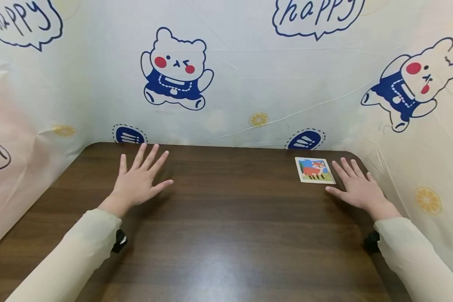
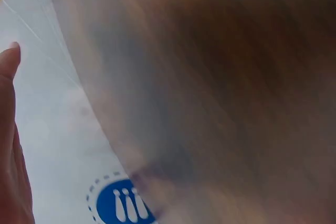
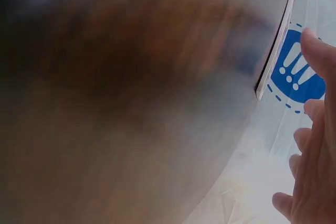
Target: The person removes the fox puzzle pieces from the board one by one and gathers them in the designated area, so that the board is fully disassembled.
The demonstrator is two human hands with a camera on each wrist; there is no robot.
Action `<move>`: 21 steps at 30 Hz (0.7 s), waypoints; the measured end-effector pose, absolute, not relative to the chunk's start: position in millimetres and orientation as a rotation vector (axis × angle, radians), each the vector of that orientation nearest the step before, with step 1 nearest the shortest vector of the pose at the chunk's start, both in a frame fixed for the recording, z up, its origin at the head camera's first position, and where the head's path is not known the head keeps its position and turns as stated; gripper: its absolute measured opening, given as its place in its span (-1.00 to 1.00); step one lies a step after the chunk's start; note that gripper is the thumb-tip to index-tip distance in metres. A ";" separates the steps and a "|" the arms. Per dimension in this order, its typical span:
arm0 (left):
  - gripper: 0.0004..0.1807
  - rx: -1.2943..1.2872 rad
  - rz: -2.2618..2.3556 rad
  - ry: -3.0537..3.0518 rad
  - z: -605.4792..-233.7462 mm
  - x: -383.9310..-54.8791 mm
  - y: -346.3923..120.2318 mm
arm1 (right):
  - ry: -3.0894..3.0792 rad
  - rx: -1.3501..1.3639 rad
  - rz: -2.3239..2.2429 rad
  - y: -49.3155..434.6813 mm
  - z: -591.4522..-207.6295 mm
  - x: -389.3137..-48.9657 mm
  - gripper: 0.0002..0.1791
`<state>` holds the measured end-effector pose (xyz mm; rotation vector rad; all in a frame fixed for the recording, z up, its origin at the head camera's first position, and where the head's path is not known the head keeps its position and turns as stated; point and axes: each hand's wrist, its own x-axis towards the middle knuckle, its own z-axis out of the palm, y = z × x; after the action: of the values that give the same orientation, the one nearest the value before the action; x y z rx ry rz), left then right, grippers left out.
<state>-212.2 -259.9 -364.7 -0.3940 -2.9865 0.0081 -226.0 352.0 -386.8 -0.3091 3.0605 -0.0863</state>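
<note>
Over the left part of the brown table, my left hand is spread with its fingers apart and holds nothing. My right hand, also spread and holding nothing, is at the right, just beside a square picture puzzle or card. That square has a pale border and a red fox-like animal on it, and lies flat near the back right edge. Seen edge-on in the right wrist view, the square looks thin. The left wrist view shows only part of my left hand at its side.
A pale cloth printed with cartoon bears and orange slices hangs behind the table and along both sides. The table's rounded back corners meet it. Dark wrist straps show under the sleeves.
</note>
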 end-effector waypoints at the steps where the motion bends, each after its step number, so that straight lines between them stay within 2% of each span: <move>1: -0.03 -0.406 0.010 -2.993 -364.5 -213.9 -255.8 | 3.048 -0.308 -0.095 352.1 -386.8 -227.4 0.10; 21: -0.06 -0.680 -0.084 -3.029 -366.4 -252.3 -156.2 | 2.902 -0.340 -0.374 348.8 -388.4 -261.9 0.09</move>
<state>-252.3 -156.2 -366.4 -0.6804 -3.0287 -0.0840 -261.9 348.8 -388.4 -0.3398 2.9021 -0.3735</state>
